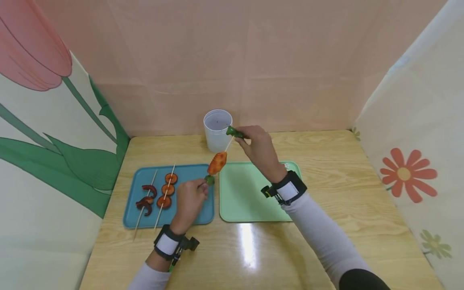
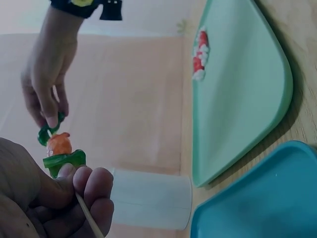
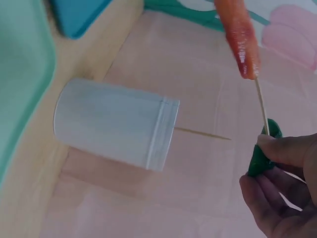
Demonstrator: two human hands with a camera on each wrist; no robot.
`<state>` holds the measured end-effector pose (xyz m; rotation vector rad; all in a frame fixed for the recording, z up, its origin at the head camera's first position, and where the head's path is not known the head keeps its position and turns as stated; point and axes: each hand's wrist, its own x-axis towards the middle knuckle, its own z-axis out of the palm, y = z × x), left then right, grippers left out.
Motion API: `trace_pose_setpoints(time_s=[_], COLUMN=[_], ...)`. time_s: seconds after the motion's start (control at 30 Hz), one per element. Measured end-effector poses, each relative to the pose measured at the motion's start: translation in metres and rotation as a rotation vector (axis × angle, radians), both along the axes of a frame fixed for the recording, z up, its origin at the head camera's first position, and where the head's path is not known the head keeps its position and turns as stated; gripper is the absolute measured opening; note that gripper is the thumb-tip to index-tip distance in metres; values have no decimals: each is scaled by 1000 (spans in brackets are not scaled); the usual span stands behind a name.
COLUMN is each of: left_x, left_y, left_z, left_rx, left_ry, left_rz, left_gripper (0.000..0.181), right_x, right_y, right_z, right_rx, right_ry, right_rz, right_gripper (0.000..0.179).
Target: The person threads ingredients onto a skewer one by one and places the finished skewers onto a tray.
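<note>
My left hand (image 1: pixel 189 201) grips the lower end of a wooden skewer (image 3: pixel 261 101), held up at a slant over the trays. Just above those fingers, a green pepper piece (image 2: pixel 64 161) sits on the skewer. Past it is a glossy orange-red piece shaped like a chicken wing (image 1: pixel 217 163). At the skewer's upper end my right hand (image 1: pixel 259 149) pinches another green pepper piece (image 3: pixel 260 158) between thumb and fingers. In the right wrist view the bare stick runs from the wing up to this piece.
A blue tray (image 1: pixel 134 217) at left holds a skewer of round red-brown slices (image 1: pixel 168 190) and one of dark curled pieces (image 1: pixel 145 201). Beside it lies a green tray (image 1: pixel 250 193) with a small red-and-white piece (image 2: pixel 200 54). Behind stands a white cup (image 3: pixel 111 124) with a stick poking out.
</note>
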<state>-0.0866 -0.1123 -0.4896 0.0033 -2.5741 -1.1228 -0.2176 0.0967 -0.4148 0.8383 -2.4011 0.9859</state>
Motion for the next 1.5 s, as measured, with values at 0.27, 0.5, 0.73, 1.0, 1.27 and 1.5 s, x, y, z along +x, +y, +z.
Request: trace_pose_setpoints(time_s=[0.27, 0.5, 0.73, 1.0, 1.27, 1.5], left_x=[2, -2, -2, 1, 6, 17], left_y=[4, 5, 6, 3, -3, -14], left_z=[8, 15, 16, 9, 6, -4], left_rx=[36, 27, 9, 6, 6, 30], left_ry=[27, 28, 15, 25, -11, -40], left_rz=[-8, 27, 39, 34, 40, 63], left_gripper=[16, 15, 14, 17, 15, 14], right_x=[18, 32, 34, 34, 30, 29], right_y=[-11, -21, -26, -29, -38, -49], right_z=[4, -4, -9, -16, -28, -46], right_rx=[116, 183, 212, 225, 203, 133], right_ry=[175, 171, 162, 162, 125, -3], right_rz=[17, 38, 19, 29, 52, 60], right_gripper=[23, 25, 27, 27, 28, 34])
